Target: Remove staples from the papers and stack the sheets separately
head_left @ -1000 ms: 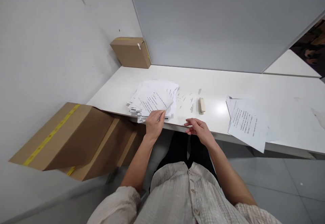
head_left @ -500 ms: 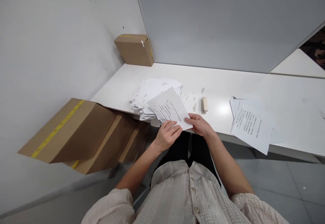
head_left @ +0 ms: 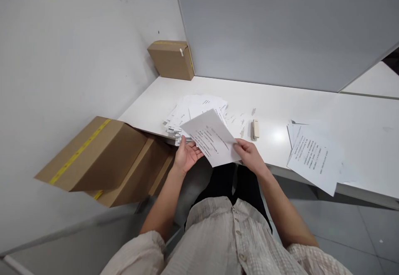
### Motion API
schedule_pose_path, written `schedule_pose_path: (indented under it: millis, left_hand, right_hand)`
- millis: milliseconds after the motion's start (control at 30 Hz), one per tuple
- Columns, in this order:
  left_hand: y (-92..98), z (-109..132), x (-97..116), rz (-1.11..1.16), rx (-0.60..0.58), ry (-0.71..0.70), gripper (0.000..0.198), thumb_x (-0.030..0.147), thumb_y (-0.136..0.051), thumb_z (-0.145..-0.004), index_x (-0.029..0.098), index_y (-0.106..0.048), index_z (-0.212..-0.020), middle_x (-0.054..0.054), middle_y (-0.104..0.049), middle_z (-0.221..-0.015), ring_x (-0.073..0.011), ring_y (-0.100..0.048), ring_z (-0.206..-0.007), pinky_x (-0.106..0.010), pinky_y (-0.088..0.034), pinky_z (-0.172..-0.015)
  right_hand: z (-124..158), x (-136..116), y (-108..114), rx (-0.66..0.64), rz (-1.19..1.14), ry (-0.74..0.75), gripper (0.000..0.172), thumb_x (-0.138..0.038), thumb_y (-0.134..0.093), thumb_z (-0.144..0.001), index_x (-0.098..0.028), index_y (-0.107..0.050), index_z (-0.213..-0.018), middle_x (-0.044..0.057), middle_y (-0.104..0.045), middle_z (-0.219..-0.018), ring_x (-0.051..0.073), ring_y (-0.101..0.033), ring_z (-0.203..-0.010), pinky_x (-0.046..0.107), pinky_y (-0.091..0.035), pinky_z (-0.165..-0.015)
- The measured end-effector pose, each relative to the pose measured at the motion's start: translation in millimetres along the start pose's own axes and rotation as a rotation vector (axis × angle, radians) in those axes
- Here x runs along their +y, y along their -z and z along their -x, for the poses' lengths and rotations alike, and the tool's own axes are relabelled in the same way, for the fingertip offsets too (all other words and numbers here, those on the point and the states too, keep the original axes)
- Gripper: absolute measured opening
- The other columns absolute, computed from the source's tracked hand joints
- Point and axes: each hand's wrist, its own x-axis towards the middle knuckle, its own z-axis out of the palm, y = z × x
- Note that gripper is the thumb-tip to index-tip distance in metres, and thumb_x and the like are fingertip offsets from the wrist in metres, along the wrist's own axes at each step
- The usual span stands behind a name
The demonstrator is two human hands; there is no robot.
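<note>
My right hand (head_left: 250,154) pinches the right corner of a printed paper sheet (head_left: 212,136), thumb on top; whether more than one sheet is held I cannot tell. The sheet is tilted above the table's front edge. At its lower left edge my left hand (head_left: 187,155) is open, palm up, with fingers apart and their tips close to or just under the paper. Behind the sheet lies a messy pile of papers (head_left: 183,106), partly covered by it. A cream stapler (head_left: 255,129) rests on the table to the right of the sheet.
More printed papers (head_left: 314,154) lie on the right of the white table (head_left: 268,100), overhanging its front edge. A cardboard box (head_left: 171,61) stands in the back corner. Several taped boxes (head_left: 90,154) are stacked at the left. A grey panel (head_left: 264,30) rises behind the table.
My left hand has let go of the sheet's lower edge, moved left and opened palm up. My right hand still holds the sheet, which has shifted slightly. The view has turned a little left.
</note>
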Motion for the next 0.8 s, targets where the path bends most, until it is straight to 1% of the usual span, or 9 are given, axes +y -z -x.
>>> schedule_pose_path:
  millis: [67,133,200,300,400,500,600,700,800]
  left_hand:
    - [-4.5,-1.7,11.7,0.012,-0.081,0.059,0.068,0.067,-0.025,-0.079,0.011,-0.060,-0.096,-0.015,-0.066,-0.092,-0.0254,-0.062,-0.090,-0.041,-0.050,-0.077]
    - [-6.9,-4.1,19.0,-0.012,-0.145,0.126,0.074,0.069,-0.024,-0.078,0.009,-0.060,-0.100,-0.016,-0.067,-0.093,-0.0284,-0.062,-0.092,-0.043,-0.050,-0.077]
    - [-6.8,-7.4,21.5,-0.047,-0.170,0.203,0.075,0.069,-0.027,-0.078,0.006,-0.061,-0.102,-0.018,-0.067,-0.093,-0.0305,-0.062,-0.090,-0.044,-0.050,-0.076]
    - [-4.9,-12.7,18.6,-0.076,-0.116,0.241,0.059,0.058,-0.043,-0.079,0.006,-0.061,-0.102,-0.016,-0.068,-0.091,-0.0284,-0.064,-0.085,-0.040,-0.052,-0.074]
    - [-4.3,-16.4,12.0,-0.110,-0.022,0.198,0.036,0.038,-0.061,-0.075,0.010,-0.063,-0.096,-0.011,-0.069,-0.083,-0.0223,-0.066,-0.078,-0.033,-0.053,-0.072]
    - [-3.2,-16.1,6.2,-0.179,0.034,0.128,0.026,0.023,-0.071,-0.067,0.008,-0.063,-0.087,-0.009,-0.068,-0.076,-0.0190,-0.066,-0.072,-0.029,-0.054,-0.068]
    - [0.8,-9.4,4.2,-0.231,0.056,0.004,0.027,0.022,-0.074,-0.064,0.007,-0.064,-0.083,-0.007,-0.067,-0.072,-0.0139,-0.064,-0.063,-0.024,-0.054,-0.061]
    - [6.4,3.9,5.8,-0.187,0.080,-0.119,0.026,0.022,-0.073,-0.064,0.010,-0.063,-0.084,-0.003,-0.065,-0.070,-0.0084,-0.060,-0.057,-0.020,-0.052,-0.058]
    - [10.7,19.1,2.4,-0.050,0.020,-0.100,0.029,0.018,-0.072,-0.065,0.015,-0.061,-0.091,0.000,-0.065,-0.075,-0.0060,-0.057,-0.057,-0.021,-0.052,-0.059]
  right_hand:
    - [12.8,-3.6,-1.1,-0.006,0.219,0.179,0.032,-0.025,-0.045,-0.082,-0.026,-0.063,-0.108,0.001,-0.066,-0.103,0.021,-0.061,-0.091,0.033,-0.047,-0.080]
    - [24.1,-3.7,-2.5,-0.061,0.382,0.343,0.036,-0.019,-0.042,-0.083,-0.027,-0.060,-0.113,0.002,-0.063,-0.111,0.021,-0.058,-0.100,0.035,-0.045,-0.086]
    - [32.1,-0.5,-4.1,-0.114,0.495,0.452,0.040,-0.015,-0.039,-0.084,-0.027,-0.056,-0.117,0.004,-0.059,-0.117,0.020,-0.055,-0.106,0.037,-0.045,-0.088]
    - [39.1,7.9,-5.4,-0.121,0.589,0.537,0.040,-0.013,-0.038,-0.085,-0.026,-0.054,-0.119,0.007,-0.058,-0.119,0.020,-0.054,-0.107,0.038,-0.047,-0.087]
    - [44.9,16.6,-3.1,-0.120,0.556,0.565,0.039,-0.013,-0.038,-0.085,-0.025,-0.052,-0.120,0.007,-0.058,-0.119,0.018,-0.054,-0.108,0.036,-0.047,-0.088]
    - [53.5,25.9,4.8,-0.042,0.438,0.445,0.035,-0.017,-0.040,-0.086,-0.026,-0.056,-0.115,0.004,-0.063,-0.111,0.018,-0.059,-0.100,0.033,-0.048,-0.084]
    - [66.3,40.6,17.7,0.160,0.300,0.160,0.025,-0.027,-0.046,-0.084,-0.024,-0.063,-0.103,0.003,-0.067,-0.100,0.020,-0.062,-0.089,0.032,-0.049,-0.075]
    - [81.5,61.8,30.7,0.305,0.056,-0.140,0.028,-0.038,-0.051,-0.081,-0.019,-0.065,-0.096,0.005,-0.069,-0.087,0.020,-0.062,-0.073,0.030,-0.048,-0.060]
    - [93.5,81.1,36.4,0.370,-0.177,-0.356,0.036,-0.046,-0.055,-0.076,-0.015,-0.065,-0.091,0.005,-0.068,-0.072,0.018,-0.058,-0.055,0.027,-0.044,-0.049]
